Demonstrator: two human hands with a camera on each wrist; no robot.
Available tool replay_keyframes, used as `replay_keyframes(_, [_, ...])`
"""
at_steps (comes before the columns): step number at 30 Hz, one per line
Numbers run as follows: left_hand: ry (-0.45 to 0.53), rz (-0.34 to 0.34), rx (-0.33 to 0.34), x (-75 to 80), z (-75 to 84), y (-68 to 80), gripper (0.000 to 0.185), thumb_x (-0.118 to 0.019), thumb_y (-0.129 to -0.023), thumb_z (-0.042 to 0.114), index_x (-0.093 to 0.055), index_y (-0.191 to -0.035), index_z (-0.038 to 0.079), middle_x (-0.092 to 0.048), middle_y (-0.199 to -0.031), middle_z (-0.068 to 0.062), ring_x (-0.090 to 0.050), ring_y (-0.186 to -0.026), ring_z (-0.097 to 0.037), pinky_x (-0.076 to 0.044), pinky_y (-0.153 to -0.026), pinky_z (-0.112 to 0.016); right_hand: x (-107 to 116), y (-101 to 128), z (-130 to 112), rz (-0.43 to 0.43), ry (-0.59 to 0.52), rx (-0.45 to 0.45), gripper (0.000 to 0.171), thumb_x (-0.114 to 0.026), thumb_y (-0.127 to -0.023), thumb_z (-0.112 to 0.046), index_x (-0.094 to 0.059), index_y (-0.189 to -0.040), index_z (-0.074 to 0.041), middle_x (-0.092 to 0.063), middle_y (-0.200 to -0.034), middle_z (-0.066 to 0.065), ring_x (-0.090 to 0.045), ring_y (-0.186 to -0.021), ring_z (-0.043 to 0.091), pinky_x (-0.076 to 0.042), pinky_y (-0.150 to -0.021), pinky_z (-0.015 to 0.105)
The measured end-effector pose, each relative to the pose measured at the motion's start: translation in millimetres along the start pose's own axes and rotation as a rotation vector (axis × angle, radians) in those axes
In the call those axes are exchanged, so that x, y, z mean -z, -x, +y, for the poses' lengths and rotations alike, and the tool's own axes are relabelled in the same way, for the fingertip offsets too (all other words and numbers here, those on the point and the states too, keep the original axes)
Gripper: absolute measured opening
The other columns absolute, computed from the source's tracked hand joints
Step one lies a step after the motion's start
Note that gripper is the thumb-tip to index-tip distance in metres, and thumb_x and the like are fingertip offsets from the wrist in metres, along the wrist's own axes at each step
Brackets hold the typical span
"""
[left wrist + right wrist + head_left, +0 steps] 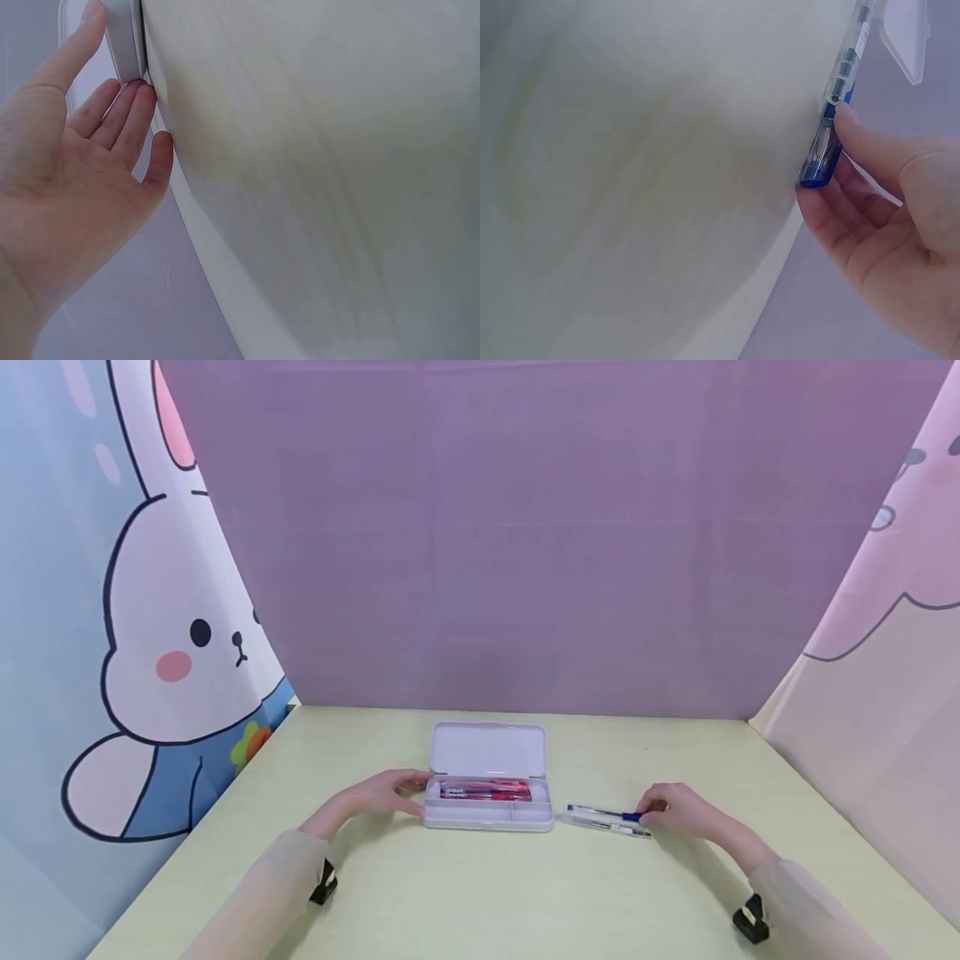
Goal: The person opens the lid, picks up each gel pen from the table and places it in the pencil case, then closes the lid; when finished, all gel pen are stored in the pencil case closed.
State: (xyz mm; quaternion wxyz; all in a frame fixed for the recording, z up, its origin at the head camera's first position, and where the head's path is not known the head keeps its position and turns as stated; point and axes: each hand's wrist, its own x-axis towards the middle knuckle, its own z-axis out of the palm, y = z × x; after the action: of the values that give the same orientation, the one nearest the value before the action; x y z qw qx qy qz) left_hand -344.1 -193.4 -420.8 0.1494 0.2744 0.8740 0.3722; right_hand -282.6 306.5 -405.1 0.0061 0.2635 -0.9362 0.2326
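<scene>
A white pencil case (487, 817) lies with its lid raised, and several red pens (483, 790) rest in its rear compartment. My left hand (382, 793) touches the left end of the case, thumb toward the front and fingers farther back. In the left wrist view, its extended fingers meet the case's end (126, 45). To the right of the case, my right hand (678, 810) pinches the capped end of a blue pen (823, 154) between thumb and fingers. A clear pen with a black end (618, 828) lies alongside, just in front of the blue one.
The case's front compartments (531, 812) hold nothing visible. Its raised lid (487, 749) stands toward the back of the pale table (480, 893). A purple cloth (495, 543) hangs behind the table, with printed cartoon curtains (180, 610) at both sides.
</scene>
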Motion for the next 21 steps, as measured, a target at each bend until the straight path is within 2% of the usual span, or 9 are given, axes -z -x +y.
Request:
replay_keyframes(5, [0.004,-0.007,-0.005,-0.3,0.6,-0.3,0.068,-0.072,-0.082,0.026,-0.042,-0.139,0.003,-0.046,-0.140,-0.019,-0.047,-0.125,-0.036,-0.036,-0.106,-0.050,-0.2,0.5,4.0,-0.004,0.012,-0.028,0.011,-0.069,-0.082,-0.009,-0.069,-0.091,-0.003,-0.067,-0.086,0.002,-0.059,-0.077,0.011,-0.049,-0.066,0.022])
replay_keyframes(11, [0.023,-0.012,-0.004,0.9,2.0,0.5,0.068,-0.072,-0.083,0.025,-0.042,-0.139,0.003,-0.045,-0.141,-0.019,-0.046,-0.126,-0.036,-0.037,-0.106,-0.051,3.5,0.1,3.8,-0.008,0.010,-0.017,0.009,-0.069,-0.082,-0.009,-0.069,-0.090,-0.004,-0.067,-0.085,0.001,-0.057,-0.075,0.006,-0.048,-0.064,0.022])
replay_keyframes(21, [0.023,-0.011,0.006,1.2,0.9,-0.6,0.068,-0.073,-0.082,0.027,-0.043,-0.139,0.004,-0.046,-0.140,-0.018,-0.047,-0.125,-0.036,-0.036,-0.106,-0.051,22.2,-9.2,-6.0,0.077,0.032,0.011,0.008,-0.068,-0.084,-0.009,-0.069,-0.090,-0.005,-0.067,-0.083,0.001,-0.058,-0.073,0.007,-0.050,-0.063,0.022])
